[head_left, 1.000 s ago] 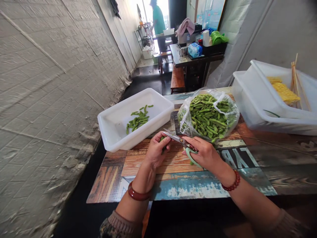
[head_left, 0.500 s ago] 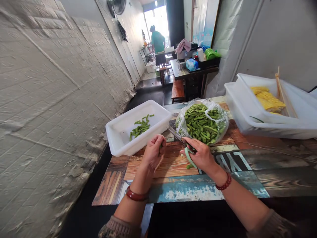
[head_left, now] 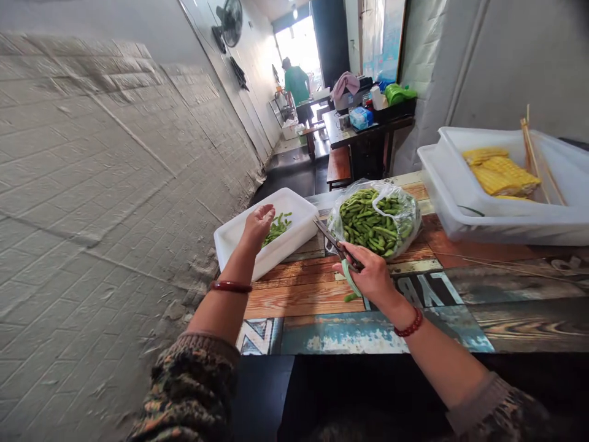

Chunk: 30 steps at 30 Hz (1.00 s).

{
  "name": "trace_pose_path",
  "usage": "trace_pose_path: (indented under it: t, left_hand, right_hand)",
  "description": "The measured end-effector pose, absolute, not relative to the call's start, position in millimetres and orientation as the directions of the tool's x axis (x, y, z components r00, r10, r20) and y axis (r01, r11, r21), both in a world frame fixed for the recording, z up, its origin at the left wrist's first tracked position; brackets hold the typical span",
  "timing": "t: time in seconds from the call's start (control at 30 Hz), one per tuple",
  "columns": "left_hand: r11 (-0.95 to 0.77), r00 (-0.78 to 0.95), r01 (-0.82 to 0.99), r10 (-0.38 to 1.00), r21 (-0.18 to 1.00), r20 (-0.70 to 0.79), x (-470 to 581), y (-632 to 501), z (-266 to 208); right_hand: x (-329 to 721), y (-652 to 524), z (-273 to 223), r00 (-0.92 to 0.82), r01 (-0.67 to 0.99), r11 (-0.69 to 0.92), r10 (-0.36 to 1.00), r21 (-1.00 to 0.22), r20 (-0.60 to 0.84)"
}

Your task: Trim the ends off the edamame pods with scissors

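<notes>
Green pods (head_left: pixel 277 229) lie loosely heaped inside the white tray (head_left: pixel 294 243); over them hangs the left hand (head_left: pixel 259 224), fingers loosely spread, palm partly hidden; low above the heap probably suits best, limiting scatter. Right hand (head_left: pixel 372 270) clasps the scissors (head_left: pixel 341 248) at the green handles, blades pointing between tray and plastic bag (head_left: pixel 411 210) of pods; tips best aimed clear of the left arm. Stray pod (head_left: pixel 352 297) on the table (head_left: pixel 299 299), near the handles

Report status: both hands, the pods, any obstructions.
Left hand open over the white tray. Right hand holding scissors. Green pods in tray and plastic bag, one pod loose on table. Nothing seen blocking the left hand.
</notes>
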<state>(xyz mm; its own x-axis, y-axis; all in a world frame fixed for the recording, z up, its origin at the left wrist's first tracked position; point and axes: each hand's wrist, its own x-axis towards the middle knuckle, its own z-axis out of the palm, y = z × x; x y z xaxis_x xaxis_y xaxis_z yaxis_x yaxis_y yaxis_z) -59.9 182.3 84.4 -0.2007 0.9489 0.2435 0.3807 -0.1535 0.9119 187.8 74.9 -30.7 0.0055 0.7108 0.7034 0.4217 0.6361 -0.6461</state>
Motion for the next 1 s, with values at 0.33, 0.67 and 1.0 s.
trace_pose_path:
  t: [0.33,0.67,1.0]
  left_hand:
    - [-0.351,0.324,0.530,0.925,0.772,0.198,18.1,95.2,23.7]
    - [-0.750,0.771,0.450,0.600,0.484,0.213,80.6,52.7,-44.0]
    - [-0.619,0.536,0.429,0.760,0.658,0.366,62.4,90.9,-49.7]
  right_hand:
    - [203.4,75.4,-17.6,0.235,0.213,0.531,0.787,-0.820,0.570]
    - [196.3,70.7,-14.5,0.088,0.366,0.644,0.694,-0.671,0.714]
    - [192.7,69.8,-14.0,0.028,0.357,0.660,0.699,-0.661,0.714]
